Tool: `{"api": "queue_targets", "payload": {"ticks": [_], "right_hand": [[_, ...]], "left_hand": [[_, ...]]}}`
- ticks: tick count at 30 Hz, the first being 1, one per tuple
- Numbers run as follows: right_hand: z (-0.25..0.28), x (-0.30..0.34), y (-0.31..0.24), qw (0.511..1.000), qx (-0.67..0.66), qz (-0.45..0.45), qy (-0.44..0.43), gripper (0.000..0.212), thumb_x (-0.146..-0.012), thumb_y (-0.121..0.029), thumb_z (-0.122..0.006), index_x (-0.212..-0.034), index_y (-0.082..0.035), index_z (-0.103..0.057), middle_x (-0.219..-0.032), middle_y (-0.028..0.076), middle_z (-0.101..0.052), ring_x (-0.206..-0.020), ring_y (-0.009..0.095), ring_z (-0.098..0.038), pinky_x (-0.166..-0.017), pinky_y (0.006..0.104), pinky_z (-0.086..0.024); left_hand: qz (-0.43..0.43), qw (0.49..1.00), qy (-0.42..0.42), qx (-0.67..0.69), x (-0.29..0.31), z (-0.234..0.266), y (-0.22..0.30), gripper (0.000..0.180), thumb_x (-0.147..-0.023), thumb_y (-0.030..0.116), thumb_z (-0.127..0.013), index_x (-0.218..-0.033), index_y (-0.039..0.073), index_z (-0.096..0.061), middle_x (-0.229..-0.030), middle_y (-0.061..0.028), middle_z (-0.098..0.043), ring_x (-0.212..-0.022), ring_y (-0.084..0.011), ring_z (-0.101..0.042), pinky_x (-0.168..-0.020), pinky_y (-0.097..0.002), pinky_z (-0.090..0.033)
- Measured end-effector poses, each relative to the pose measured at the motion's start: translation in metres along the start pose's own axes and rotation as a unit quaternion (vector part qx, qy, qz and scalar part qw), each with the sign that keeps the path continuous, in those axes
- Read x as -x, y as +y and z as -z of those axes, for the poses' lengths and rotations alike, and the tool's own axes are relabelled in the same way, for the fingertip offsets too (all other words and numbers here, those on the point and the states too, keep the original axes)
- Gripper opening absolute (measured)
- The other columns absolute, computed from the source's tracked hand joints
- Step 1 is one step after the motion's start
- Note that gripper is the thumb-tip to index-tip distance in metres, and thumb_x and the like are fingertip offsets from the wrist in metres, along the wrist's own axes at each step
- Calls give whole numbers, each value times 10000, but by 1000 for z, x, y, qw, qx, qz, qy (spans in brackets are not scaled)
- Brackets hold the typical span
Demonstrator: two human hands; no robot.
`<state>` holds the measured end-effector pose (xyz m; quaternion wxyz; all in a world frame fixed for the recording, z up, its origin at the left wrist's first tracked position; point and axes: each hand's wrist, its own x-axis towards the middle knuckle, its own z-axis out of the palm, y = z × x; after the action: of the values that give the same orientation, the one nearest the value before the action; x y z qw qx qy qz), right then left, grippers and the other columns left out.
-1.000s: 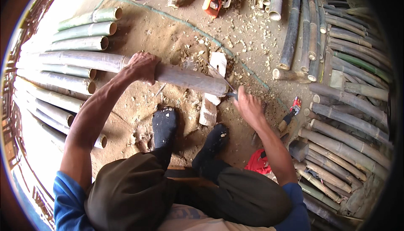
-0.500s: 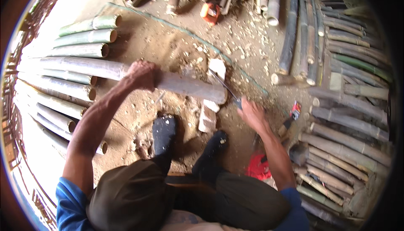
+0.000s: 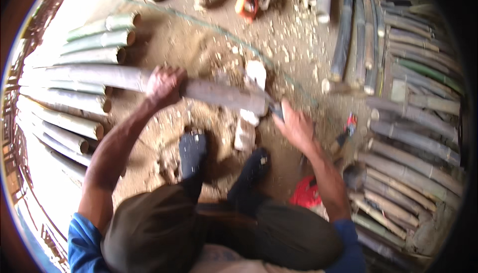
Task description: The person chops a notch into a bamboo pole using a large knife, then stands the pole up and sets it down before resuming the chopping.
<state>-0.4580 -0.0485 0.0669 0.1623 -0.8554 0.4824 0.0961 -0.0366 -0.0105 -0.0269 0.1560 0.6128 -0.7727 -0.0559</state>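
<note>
My left hand (image 3: 167, 85) is closed over the top of a greyish bamboo pole (image 3: 224, 95). Its near end points right, and its far part lies over other poles on the left. At that right end, my right hand (image 3: 297, 124) grips a thin knife-like tool (image 3: 277, 109) by its dark handle. The slim blade meets the cut end of the pole; motion blur and the pole hide its tip. Beneath the pole's end are a pale block (image 3: 245, 134) and a whitish lump (image 3: 256, 73).
Cut bamboo poles (image 3: 97, 103) lie at left, with more stacked bamboo (image 3: 413, 163) at right and along the top. An orange tape-measure-like object (image 3: 246, 7), a red cloth-like item (image 3: 306, 193) and a green cord (image 3: 199, 21) are on the chip-strewn dirt floor. My dark-socked feet (image 3: 193, 148) are below the pole.
My right hand has turned and shifted slightly up and left, bringing the blade from across the pole's end to its cut edge. My left hand still grips the pole, shifted slightly.
</note>
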Motion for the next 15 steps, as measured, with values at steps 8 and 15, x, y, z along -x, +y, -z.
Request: {"api": "queue_targets", "payload": {"ticks": [8,15], "right_hand": [[-2,-6,2,996,-43,29,68,262,-996,-171,-710,-1104,-19,-527,-773,181,-725,-625,303,-744,-512,417,-566],[63,-20,-47,992,-86,48,82,299,-984,-188,-710,-1093,0,-505,-786,252,-717,-672,445,-723,-578,497,-578]], "left_hand": [[15,999,-29,-15,-8,1,4,245,-774,127,-760,-961,104,-604,-904,-109,-661,-911,-293,-671,-855,-468,-503],[24,999,-44,-20,-1,5,-1,334,-719,77,-809,-1012,89,-650,-994,-104,-711,-981,-281,-691,-928,-458,-518]]}}
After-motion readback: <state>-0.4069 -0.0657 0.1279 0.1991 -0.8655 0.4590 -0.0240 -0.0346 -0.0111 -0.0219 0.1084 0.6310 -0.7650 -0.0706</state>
